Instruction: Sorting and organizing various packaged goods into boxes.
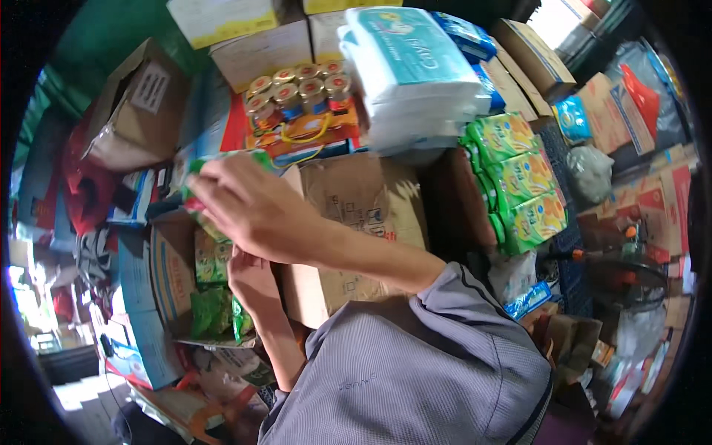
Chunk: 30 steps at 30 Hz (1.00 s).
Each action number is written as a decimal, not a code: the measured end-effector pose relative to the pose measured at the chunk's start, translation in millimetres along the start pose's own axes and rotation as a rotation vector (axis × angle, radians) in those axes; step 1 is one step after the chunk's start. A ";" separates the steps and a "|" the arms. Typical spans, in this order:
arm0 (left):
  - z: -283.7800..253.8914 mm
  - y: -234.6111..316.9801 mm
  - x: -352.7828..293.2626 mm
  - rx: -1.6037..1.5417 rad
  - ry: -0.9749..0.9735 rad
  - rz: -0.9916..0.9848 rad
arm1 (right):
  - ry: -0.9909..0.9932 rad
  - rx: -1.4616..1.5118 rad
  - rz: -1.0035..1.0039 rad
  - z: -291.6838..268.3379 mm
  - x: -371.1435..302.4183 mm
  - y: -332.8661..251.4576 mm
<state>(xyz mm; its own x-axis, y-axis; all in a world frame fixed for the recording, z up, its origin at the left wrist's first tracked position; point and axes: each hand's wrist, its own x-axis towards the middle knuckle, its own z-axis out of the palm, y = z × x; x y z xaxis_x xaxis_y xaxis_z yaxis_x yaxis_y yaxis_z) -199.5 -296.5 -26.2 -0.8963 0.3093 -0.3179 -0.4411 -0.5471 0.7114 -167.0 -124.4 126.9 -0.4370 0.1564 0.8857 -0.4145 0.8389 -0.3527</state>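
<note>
My right hand (256, 204) reaches across to the left, its fingers curled on a shiny green packet (259, 157) that shows past the knuckles; motion blurs it. Just below it is my left hand (248, 271), its fingers mostly hidden behind the right hand. Both hands are above an open cardboard carton (169, 271) holding several green packets (211, 311). A larger brown carton (356, 196) stands to the right, under my right forearm.
Several gold-lidded jars (289, 93) sit on a red box at the back. White and teal plastic packs (411, 81) are piled behind the brown carton. Green and yellow pouches (519, 182) fill a box at the right. An opened brown box (137, 104) is at the far left.
</note>
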 end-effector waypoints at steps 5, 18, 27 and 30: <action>50.8 -40.4 -25.7 0.023 -0.268 -0.271 | 0.064 -0.345 0.314 -105.9 -20.6 11.2; 200.7 -127.1 -124.4 0.416 -1.041 -0.673 | 0.239 -1.011 0.720 -363.0 -98.4 24.3; 321.0 -216.7 -112.7 0.707 -1.084 -0.100 | 0.150 -0.959 0.837 -494.5 -113.2 147.5; 344.6 -241.5 -92.0 0.673 -1.092 -0.055 | 0.094 -0.921 0.939 -506.8 -129.4 194.9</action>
<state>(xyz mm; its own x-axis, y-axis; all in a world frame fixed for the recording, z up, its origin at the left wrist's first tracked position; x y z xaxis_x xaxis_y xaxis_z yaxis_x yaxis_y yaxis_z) 5.4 75.3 47.1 -0.2342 0.9678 0.0919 -0.0792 -0.1132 0.9904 213.3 283.1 96.6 -0.1865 0.8739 0.4489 0.7222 0.4317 -0.5404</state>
